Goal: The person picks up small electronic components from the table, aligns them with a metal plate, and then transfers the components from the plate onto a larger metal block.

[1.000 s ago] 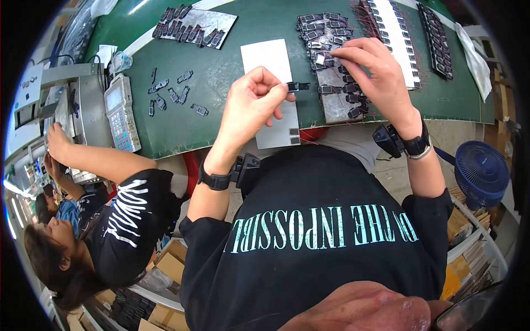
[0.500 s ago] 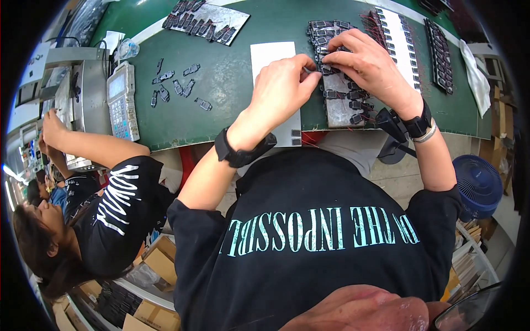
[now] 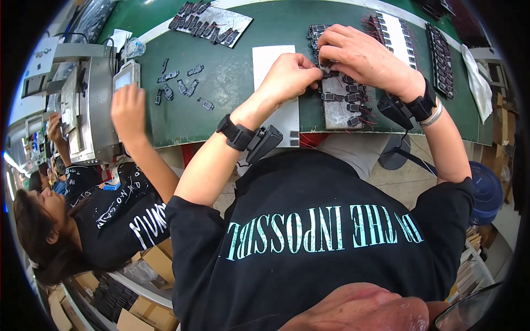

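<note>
Both my hands meet over a grey metal plate (image 3: 334, 115) carrying rows of small black rectangular components (image 3: 353, 97) with thin red wires. At the plate's left edge, my left hand (image 3: 288, 77) is closed in a pinch, thumb against forefinger. My right hand (image 3: 361, 58) comes over the plate from the right, its fingers bent down and together beside the left fingertips. A small dark part (image 3: 327, 74) shows between the two hands. What either hand grips is hidden by the fingers. A white sheet (image 3: 273, 53) lies partly under my left hand.
Loose black components (image 3: 182, 86) lie on the green table (image 3: 232, 71) at left, below another loaded plate (image 3: 240, 23). More component rows (image 3: 439, 60) and a white cloth (image 3: 476, 83) are at right. A co-worker's hand (image 3: 128, 113) is over a keypad device (image 3: 126, 77).
The co-worker's near hand has moved from the machine to the keypad device. My hands stay over the plate, the right one shifted slightly left with its fingers more curled.
</note>
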A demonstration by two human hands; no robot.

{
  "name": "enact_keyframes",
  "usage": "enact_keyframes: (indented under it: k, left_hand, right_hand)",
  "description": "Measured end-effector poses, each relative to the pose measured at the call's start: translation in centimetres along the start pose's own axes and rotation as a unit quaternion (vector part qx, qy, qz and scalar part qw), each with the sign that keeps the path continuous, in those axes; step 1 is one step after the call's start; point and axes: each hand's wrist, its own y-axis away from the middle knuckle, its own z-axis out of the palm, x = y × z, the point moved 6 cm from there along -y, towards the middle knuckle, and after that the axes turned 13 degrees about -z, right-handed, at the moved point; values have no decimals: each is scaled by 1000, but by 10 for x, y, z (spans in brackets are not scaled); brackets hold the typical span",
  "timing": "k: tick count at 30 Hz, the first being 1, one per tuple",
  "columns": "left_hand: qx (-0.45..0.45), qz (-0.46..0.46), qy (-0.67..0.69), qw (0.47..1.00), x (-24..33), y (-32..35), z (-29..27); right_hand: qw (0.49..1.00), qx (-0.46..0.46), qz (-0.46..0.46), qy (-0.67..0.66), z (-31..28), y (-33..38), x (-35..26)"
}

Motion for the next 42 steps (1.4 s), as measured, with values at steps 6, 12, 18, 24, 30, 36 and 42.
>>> enact_keyframes:
  k: [6,12,18,24,30,36,42]
  left_hand:
    - [2,4,28,1000,-1,2,-3]
    - [18,17,-37,999,3,2,-2]
    - [160,139,-182,960,21,27,-9]
    - [122,208,-94,966,25,30,-2]
    - [70,186,-40,979,20,32,-5]
    - [246,185,-243,920,19,49,-60]
    - [319,162,-386,851,10,59,-63]
  right_hand:
    - [999,26,-13,-20,-2,4,-1]
    - [994,49,40,-91,-6,20,-2]
    - [993,91,41,-70,-17,22,-10]
    - [995,102,21,11,-23,18,-26]
    - [993,106,6,56,-21,17,-36]
    - [954,205,177,-126,-45,41,-35]
    - [789,348,305,-404,-23,86,-37]
